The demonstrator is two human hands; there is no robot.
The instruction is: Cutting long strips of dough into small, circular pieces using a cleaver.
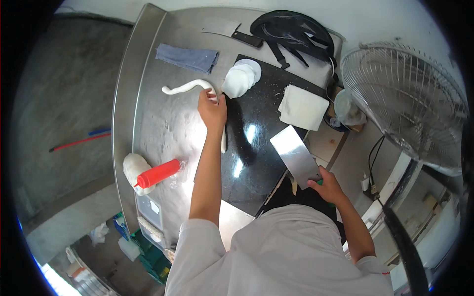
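My left hand [212, 109] is closed around a long white dough rope [185, 87]. One end of the rope curls away over the steel to the left, and the other runs back toward me past my wrist. My right hand [330, 187] grips the green handle of a cleaver [295, 154]; its broad shiny blade is held over the near right edge of the black board [252, 172], apart from the dough. Just beyond my left hand, several thin round dough wrappers [238, 81] overlap on the board. A folded white cloth [302, 107] lies at the board's right side.
On the steel table [165, 123] are a blue cloth [187, 57], a second cleaver [247, 38] and a black bag [296, 32] at the back. Left lie a red squeeze bottle [160, 172] and a dough lump [133, 166]. A wire-caged fan [405, 98] stands right.
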